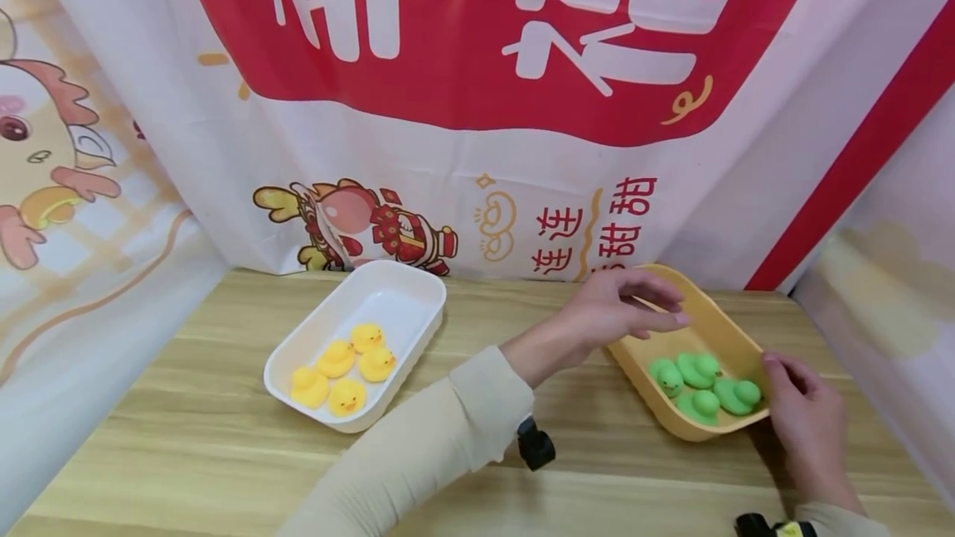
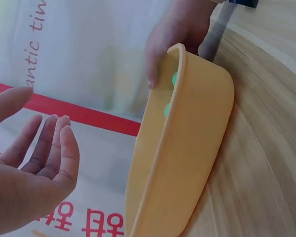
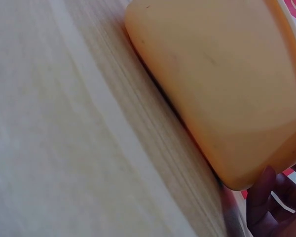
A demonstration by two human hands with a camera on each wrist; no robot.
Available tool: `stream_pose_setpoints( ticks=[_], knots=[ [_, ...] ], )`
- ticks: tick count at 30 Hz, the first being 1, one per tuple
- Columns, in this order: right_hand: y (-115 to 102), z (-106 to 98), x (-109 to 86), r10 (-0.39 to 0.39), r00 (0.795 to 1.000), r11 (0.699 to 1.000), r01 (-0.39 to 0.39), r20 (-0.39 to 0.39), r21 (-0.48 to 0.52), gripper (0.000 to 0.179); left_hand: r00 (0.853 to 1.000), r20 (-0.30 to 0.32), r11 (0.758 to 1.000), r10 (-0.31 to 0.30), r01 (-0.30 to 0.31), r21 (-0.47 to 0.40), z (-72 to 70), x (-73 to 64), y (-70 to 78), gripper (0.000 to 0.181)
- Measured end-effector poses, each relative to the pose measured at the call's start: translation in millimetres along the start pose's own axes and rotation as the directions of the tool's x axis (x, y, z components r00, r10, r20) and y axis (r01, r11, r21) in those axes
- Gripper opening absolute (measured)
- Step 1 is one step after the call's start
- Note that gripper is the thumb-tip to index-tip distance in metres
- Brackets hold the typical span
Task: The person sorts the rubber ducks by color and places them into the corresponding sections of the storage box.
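An orange-yellow plastic tray (image 1: 719, 317) stands on the right side of the table, with several green toy ducks (image 1: 698, 370) gathered at its near end. My right hand (image 1: 813, 413) grips the tray's near right corner; in the right wrist view the thumb (image 3: 261, 190) lies against the outer wall. Over the tray's far left part hovers my left hand (image 1: 622, 305), its fingers loosely bent and nothing in them. The left wrist view shows that hand (image 2: 39, 173) apart from the tray wall (image 2: 192, 128). Most of the green ducks are hidden there by the wall.
A white tray (image 1: 406, 276) on the left holds several yellow toy ducks (image 1: 337, 359) at its near end. Behind the wood-grain table (image 1: 201, 404) hangs a printed red and white cloth (image 1: 462, 156), and more cloth covers both sides.
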State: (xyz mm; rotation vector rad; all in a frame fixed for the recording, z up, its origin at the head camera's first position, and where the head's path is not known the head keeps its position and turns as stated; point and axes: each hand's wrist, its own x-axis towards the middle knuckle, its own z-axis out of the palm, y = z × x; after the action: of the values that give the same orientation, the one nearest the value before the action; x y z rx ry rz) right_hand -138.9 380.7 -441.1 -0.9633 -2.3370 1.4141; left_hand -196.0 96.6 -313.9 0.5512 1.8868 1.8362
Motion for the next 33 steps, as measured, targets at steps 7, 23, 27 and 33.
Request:
stream_pose_setpoints(
  ticks=[7, 23, 27, 33],
  knots=[
    [-0.7, 3.6, 1.3, 0.032, 0.999, 0.999, -0.031, 0.019, -0.023, 0.056, 0.997, -0.066, 0.999, 0.040, -0.038, 0.031, -29.9, -30.0, -9.7, 0.029],
    [-2.9, 0.5, 3.1, 0.045, 0.999, 0.999, -0.045, -0.001, -0.007, 0.050, 0.947, -0.319, 0.968, -0.042, 0.117, 0.220, -104.3, -119.5, -63.7, 0.025],
    [-5.5, 1.7, 2.7, 0.059, 0.998, 0.998, -0.059, 0.002, -0.020, 0.056, 0.950, -0.309, 0.957, -0.040, 0.125, 0.260, -103.9, -137.2, -77.8, 0.026],
    [-6.6, 1.4, 1.4, 0.072, 0.997, 0.997, -0.072, 0.022, -0.027, 0.059, 0.946, -0.322, 0.951, -0.034, 0.129, 0.280, -99.7, -151.2, -88.9, 0.027]
  ],
)
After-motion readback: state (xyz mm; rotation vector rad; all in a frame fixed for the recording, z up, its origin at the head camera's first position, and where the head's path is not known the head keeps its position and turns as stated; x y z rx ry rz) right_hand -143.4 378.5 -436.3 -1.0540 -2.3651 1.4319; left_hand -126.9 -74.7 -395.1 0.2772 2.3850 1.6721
